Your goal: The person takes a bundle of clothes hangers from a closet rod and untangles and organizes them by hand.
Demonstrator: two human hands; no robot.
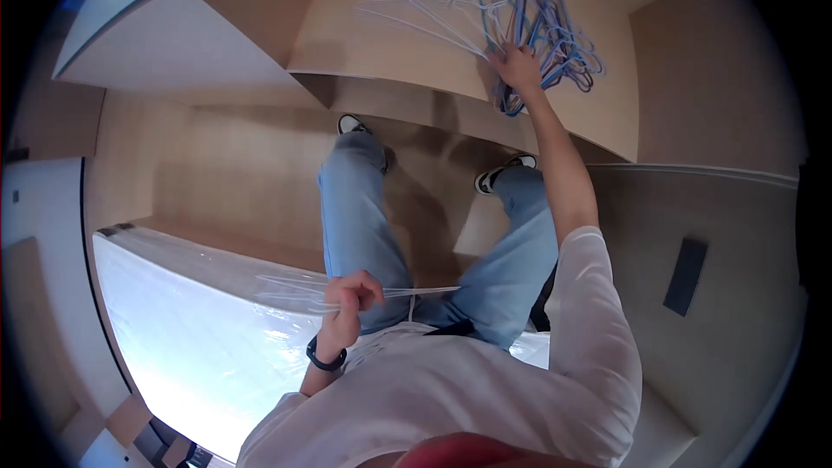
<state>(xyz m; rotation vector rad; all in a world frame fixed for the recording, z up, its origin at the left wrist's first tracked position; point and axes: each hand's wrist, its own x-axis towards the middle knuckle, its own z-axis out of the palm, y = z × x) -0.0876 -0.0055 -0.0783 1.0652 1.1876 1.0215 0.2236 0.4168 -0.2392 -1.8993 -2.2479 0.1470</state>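
Close to my waist, my left hand [351, 302], with a dark band on its wrist, is closed around several thin white clothes hangers [399, 292]. They stick out to both sides of the fist, across my lap. My right arm is stretched out to a wooden shelf surface, where my right hand [518, 68] has its fingers closed on white clothes hangers [433, 24] at the left of a pile. Right beside that hand lie tangled blue and purple clothes hangers [555, 35], some darker ones among them. The fingertips of my right hand are partly hidden in the pile.
The wooden shelf [381, 52] has an upright panel [711, 61] at its right. A grey panel with a dark handle [686, 276] stands on my right. On my left is a plastic-wrapped white mattress or bed [199, 312]. My feet stand on the wooden floor [425, 182].
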